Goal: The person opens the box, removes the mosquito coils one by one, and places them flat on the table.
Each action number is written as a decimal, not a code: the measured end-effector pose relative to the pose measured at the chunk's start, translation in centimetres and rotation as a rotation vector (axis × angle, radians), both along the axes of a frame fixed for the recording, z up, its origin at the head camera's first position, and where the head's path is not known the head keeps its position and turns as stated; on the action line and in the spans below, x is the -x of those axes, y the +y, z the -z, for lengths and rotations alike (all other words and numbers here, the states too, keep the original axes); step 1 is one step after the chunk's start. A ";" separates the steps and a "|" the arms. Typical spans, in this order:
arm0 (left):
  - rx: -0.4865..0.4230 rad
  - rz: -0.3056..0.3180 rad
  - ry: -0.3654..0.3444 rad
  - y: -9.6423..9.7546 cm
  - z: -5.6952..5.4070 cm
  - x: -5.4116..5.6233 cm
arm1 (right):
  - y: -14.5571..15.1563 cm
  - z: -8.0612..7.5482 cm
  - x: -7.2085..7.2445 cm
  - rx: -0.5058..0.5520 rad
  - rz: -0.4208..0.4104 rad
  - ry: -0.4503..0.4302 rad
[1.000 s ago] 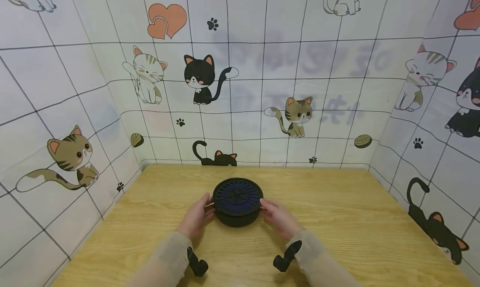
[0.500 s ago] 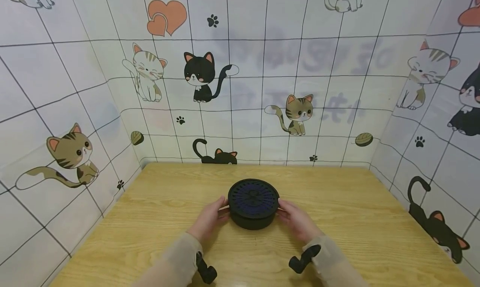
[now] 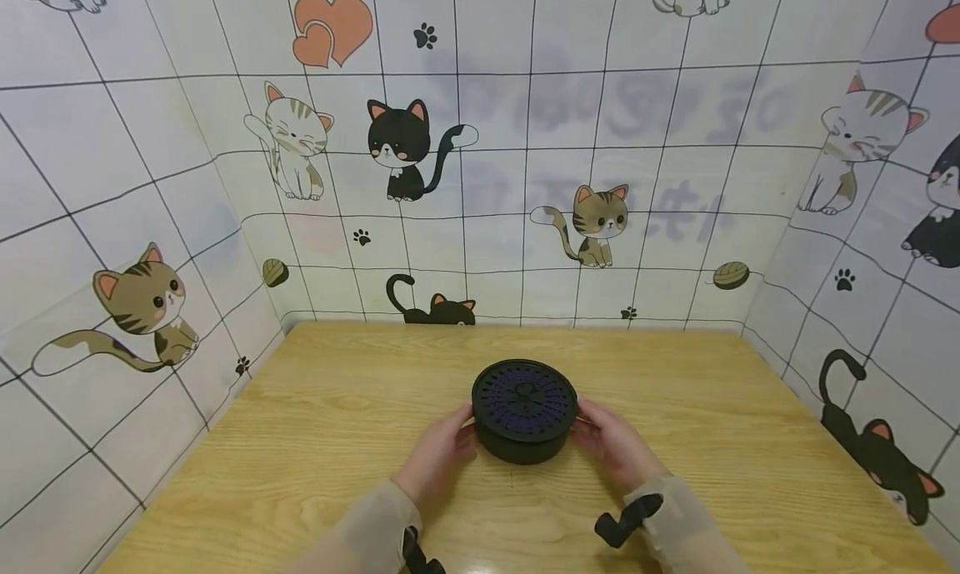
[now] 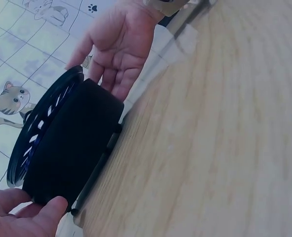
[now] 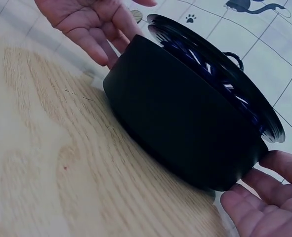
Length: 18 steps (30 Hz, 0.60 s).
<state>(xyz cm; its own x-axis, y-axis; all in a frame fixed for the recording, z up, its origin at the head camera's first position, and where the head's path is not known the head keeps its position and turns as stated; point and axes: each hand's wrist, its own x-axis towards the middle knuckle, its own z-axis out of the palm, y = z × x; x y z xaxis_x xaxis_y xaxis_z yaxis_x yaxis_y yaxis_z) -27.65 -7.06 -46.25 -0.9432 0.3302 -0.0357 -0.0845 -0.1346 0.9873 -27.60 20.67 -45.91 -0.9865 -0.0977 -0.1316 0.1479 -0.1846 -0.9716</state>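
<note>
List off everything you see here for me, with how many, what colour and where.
round container: one, black, held between the hands
slotted lid: one, black and dark purple-blue, atop the container
table: one, light wood, below
wall covering: three sides, white with dark grid, around the table
cat prints: ten in the head view, some cut off, white, black, tabby, on the walls
paw prints: five there, black, scattered
yarn-ball prints: two there, olive, low on the walls
left hand: one, bare, container's left side
right hand: one, bare, container's right side
sleeves: two, beige, both forearms
</note>
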 end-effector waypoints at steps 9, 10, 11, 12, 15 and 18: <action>0.160 -0.070 0.056 -0.4 -0.5 -0.3 | 0.1 0.7 0.1 -0.029 0.007 0.040; 0.211 -0.110 0.084 -0.4 -0.7 -0.2 | 0.1 0.8 0.1 -0.040 0.008 0.050; 0.271 -0.149 0.134 -0.4 -1.0 -0.1 | 0.0 0.9 0.0 -0.052 0.014 0.061; 0.333 -0.185 0.196 -0.4 -1.3 0.1 | 0.0 1.0 0.0 -0.059 0.020 0.067; 0.545 -0.256 0.410 -0.1 -2.5 0.9 | -0.2 1.3 -0.2 -0.065 0.041 0.086; 0.712 -0.221 0.570 0.6 -3.7 2.0 | -0.4 1.6 -0.3 -0.091 0.030 0.116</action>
<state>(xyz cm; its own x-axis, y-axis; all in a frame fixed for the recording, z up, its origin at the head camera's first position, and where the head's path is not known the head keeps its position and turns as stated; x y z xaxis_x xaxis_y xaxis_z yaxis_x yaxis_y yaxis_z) -29.68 -6.47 -42.54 -0.9191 0.2201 0.3267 0.3932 0.5615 0.7280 -27.32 20.31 -47.52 -0.9979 -0.0611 -0.0235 0.0294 -0.0974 -0.9948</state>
